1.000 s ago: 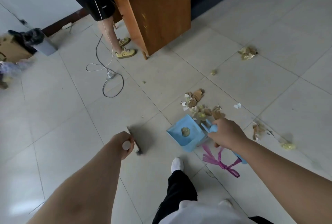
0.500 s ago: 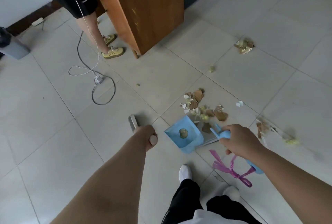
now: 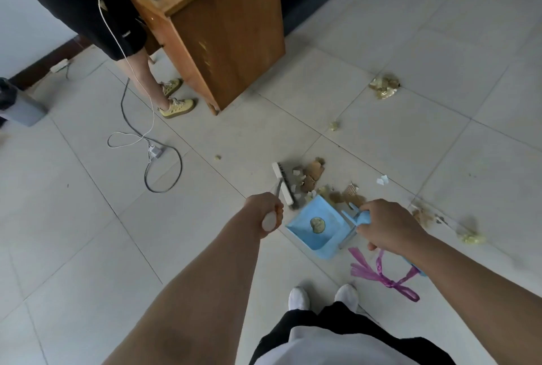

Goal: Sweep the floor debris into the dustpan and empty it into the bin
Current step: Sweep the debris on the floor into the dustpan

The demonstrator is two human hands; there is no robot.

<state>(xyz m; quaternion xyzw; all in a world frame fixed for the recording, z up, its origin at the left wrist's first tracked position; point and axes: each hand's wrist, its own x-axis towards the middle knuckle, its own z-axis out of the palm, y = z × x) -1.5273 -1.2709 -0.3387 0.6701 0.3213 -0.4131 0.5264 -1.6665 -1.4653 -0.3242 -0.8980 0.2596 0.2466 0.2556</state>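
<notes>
From the head cam, the left hand (image 3: 265, 208) was wrapped tight around the white grip of the broom (image 3: 283, 186), fingers closed on the handle, with the broom head sitting on the floor (image 3: 88, 218) just past the fingertips, right up against the near-left edge of the debris pile (image 3: 315, 177). The right hand (image 3: 387, 225) had its fingers curled shut around the blue handle of the dustpan (image 3: 313, 225), and the pan itself sat on the tiles just left of those fingers, between the two hands. One yellowish-green scrap (image 3: 317, 224) was already lying inside the pan. The pile of brown and white bits was spread just beyond both sets of fingers, touching the pan's far edge. More crumpled yellow stuff (image 3: 384, 87) lay well past the right fingers, and another clump (image 3: 472, 238) sat off to the right of them, with a white paper shred (image 3: 382, 180) in between. A purple ribbon (image 3: 384, 275) trailed on the floor under the right wrist, near the white shoes (image 3: 299, 298). Way out beyond the left fingers there was a wooden desk (image 3: 228, 36), a second person's legs (image 3: 152, 83) beside it, and a looped cable (image 3: 164, 165) on the tiles. A grey bin-like thing (image 3: 20, 106) sat far off to the left, partly cut off, so couldn't really tell what it was.
</notes>
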